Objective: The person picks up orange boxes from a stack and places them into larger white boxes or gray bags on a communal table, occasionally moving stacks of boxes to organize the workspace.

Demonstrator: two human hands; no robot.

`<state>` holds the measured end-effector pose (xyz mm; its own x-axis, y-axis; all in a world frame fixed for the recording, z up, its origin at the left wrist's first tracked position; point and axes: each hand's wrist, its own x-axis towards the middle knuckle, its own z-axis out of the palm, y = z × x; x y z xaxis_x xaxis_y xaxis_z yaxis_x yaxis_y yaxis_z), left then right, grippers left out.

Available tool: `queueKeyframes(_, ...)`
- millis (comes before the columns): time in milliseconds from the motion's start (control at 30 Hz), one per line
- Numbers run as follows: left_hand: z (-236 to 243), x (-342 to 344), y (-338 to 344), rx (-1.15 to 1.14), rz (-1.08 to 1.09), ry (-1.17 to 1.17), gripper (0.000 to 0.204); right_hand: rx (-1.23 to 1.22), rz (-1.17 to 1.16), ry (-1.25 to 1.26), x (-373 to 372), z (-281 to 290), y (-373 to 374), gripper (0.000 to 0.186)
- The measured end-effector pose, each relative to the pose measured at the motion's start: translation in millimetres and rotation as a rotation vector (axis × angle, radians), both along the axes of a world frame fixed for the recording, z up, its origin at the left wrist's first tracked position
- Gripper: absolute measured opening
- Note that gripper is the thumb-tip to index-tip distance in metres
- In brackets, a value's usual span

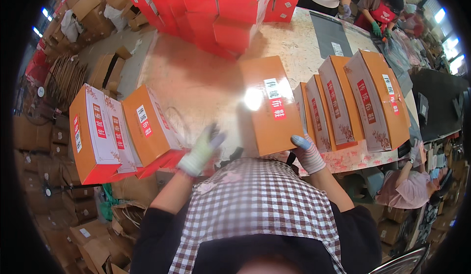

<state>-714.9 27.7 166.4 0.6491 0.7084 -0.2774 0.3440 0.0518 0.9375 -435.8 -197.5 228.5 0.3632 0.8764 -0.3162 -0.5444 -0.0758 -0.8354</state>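
Note:
An orange shoebox (267,127) with a red and white label on its lid is in front of me at the table's near edge. My right hand (309,156), in a striped glove, grips its near right corner, thumb on the lid; the other fingers are hidden. My left hand (200,152), in a pale glove, hangs apart from the box, a little blurred, with fingers extended and nothing in them. Left of it stand orange and white shoeboxes (140,122) in a short row. Several more shoeboxes (365,100) lean in a row to the right.
A tall stack of red boxes (216,9) stands at the far side of the table (196,78). A dark grey sheet (331,34) lies at the far right. Cardboard cartons (39,137) pile up at the left. Other people work at the far right and right.

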Motion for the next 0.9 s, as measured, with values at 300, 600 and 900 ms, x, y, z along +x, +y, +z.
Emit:
queueKeyframes(300,23.2,130.0,16.9,-0.655,-0.054,-0.254,0.089,-0.217,-0.261,-1.456,19.1,-18.9,0.2,0.074)
queueKeyframes(600,39.6,130.7,-28.2,-0.761,0.031,-0.289,0.106,-0.729,0.278,-1.467,-13.7,63.7,67.3,0.109)
queueKeyframes(900,17.1,106.7,-9.8,-0.880,-0.078,-0.322,0.095,-0.906,0.204,-1.365,-59.7,57.2,93.2,0.117)
